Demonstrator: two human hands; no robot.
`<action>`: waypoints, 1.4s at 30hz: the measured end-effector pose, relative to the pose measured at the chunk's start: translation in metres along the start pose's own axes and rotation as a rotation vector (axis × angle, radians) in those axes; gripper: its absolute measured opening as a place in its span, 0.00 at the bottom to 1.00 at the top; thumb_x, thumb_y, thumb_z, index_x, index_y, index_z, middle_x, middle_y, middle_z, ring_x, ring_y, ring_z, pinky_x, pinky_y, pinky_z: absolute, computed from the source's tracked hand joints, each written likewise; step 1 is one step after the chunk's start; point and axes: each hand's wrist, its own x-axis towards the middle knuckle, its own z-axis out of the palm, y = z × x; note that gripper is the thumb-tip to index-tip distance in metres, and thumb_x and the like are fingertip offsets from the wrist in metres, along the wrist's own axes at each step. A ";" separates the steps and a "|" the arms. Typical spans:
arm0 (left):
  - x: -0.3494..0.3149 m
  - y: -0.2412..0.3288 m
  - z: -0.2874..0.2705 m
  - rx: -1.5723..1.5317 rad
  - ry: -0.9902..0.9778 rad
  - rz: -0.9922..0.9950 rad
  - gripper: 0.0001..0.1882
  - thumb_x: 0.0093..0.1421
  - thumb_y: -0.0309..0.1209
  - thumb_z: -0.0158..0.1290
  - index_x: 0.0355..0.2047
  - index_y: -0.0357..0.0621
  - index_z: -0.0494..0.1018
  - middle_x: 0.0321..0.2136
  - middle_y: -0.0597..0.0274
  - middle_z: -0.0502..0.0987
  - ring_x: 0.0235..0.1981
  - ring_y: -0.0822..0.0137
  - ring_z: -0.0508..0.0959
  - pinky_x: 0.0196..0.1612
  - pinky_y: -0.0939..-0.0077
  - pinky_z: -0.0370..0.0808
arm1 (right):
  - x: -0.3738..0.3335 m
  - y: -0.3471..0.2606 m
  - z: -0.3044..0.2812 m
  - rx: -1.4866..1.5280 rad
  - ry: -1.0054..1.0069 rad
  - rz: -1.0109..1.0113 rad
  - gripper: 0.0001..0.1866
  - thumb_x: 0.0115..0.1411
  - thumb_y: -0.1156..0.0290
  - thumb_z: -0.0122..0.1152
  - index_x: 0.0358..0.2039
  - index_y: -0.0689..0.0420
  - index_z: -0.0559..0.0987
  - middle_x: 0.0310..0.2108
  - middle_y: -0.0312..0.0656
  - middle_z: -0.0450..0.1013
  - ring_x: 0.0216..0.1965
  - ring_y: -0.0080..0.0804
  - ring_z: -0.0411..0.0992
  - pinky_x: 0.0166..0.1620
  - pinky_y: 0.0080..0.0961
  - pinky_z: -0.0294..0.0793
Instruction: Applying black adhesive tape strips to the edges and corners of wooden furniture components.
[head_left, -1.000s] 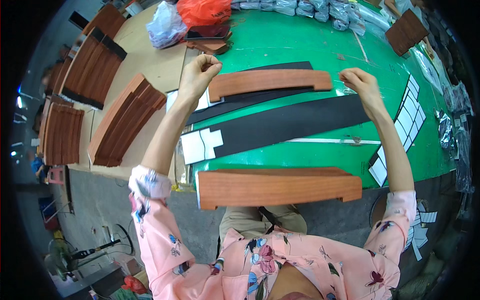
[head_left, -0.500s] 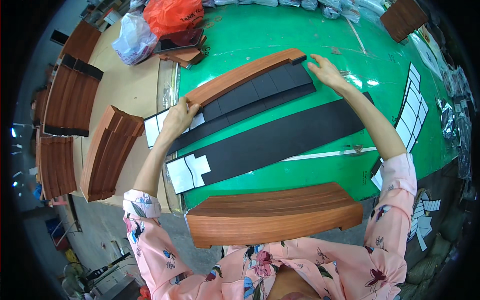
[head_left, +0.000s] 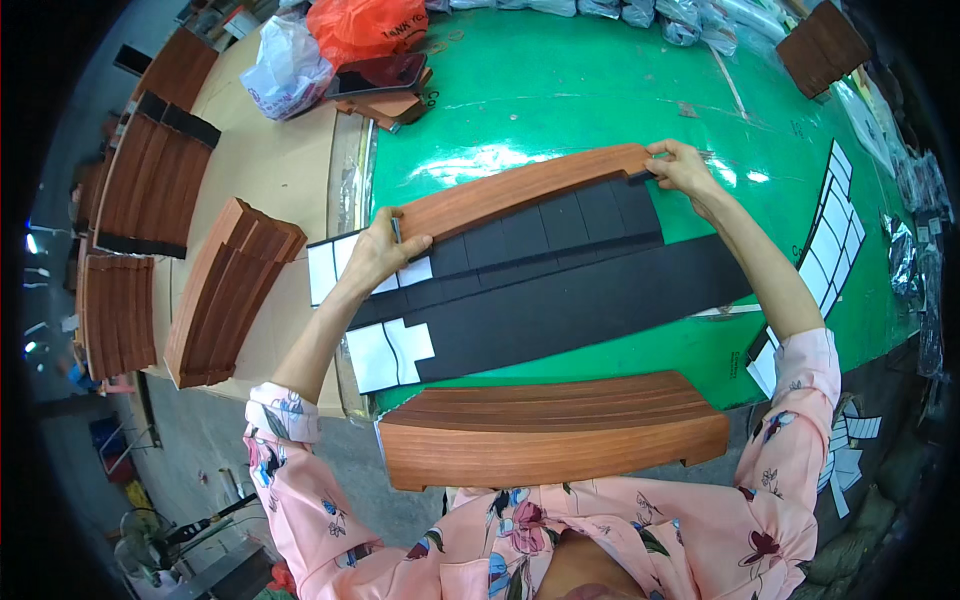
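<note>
A curved reddish-brown wooden piece [head_left: 520, 190] is held at both ends. My left hand [head_left: 380, 252] grips its left end, with the thumb on the near side. At its right end, my right hand [head_left: 688, 175] pinches the wood, beside a small black patch under that end. Below the piece lies a black sheet [head_left: 540, 225] cut into rectangles, with a white part at its left. A second black sheet [head_left: 580, 305] lies nearer to me, white at its left end. The piece partly covers the first sheet; I cannot tell whether it touches it.
Stacked curved wooden pieces [head_left: 550, 425] stand at the near table edge. More wooden stacks [head_left: 225, 290] are at the left on cardboard [head_left: 270, 190]. A phone [head_left: 380, 76] and plastic bags [head_left: 365, 25] sit at the far left. White-gridded strips [head_left: 830, 235] lie on the green tabletop [head_left: 600, 100] at the right.
My right hand has closed on the wooden piece's right end. The piece and the cut sheet have come nearer to me and slightly right, with the sheet now overlapping the second one.
</note>
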 end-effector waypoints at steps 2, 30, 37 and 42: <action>-0.003 0.011 -0.004 0.010 -0.012 -0.018 0.37 0.50 0.46 0.59 0.49 0.30 0.60 0.20 0.52 0.74 0.22 0.60 0.77 0.29 0.68 0.73 | -0.006 0.004 -0.008 0.117 0.034 0.018 0.22 0.54 0.69 0.60 0.50 0.59 0.72 0.38 0.44 0.73 0.37 0.31 0.72 0.39 0.25 0.71; -0.089 0.039 -0.080 -0.107 0.102 0.410 0.20 0.63 0.36 0.47 0.51 0.38 0.67 0.40 0.59 0.75 0.41 0.72 0.74 0.46 0.78 0.70 | -0.102 -0.058 -0.076 -0.310 0.013 -0.498 0.13 0.59 0.67 0.54 0.40 0.62 0.77 0.33 0.36 0.74 0.35 0.21 0.69 0.40 0.18 0.68; -0.254 -0.014 -0.043 -0.185 0.113 0.457 0.21 0.52 0.30 0.57 0.47 0.41 0.71 0.39 0.56 0.75 0.42 0.63 0.75 0.47 0.71 0.71 | -0.289 -0.065 -0.015 -0.079 -0.040 -0.490 0.11 0.58 0.69 0.56 0.34 0.65 0.77 0.28 0.37 0.74 0.31 0.21 0.71 0.37 0.18 0.70; -0.299 -0.027 0.008 -0.085 0.248 0.564 0.25 0.46 0.28 0.61 0.47 0.42 0.71 0.47 0.53 0.70 0.49 0.55 0.71 0.50 0.67 0.68 | -0.349 -0.052 0.039 -0.616 -0.030 -0.955 0.20 0.49 0.63 0.63 0.40 0.62 0.74 0.39 0.42 0.74 0.40 0.38 0.71 0.44 0.30 0.70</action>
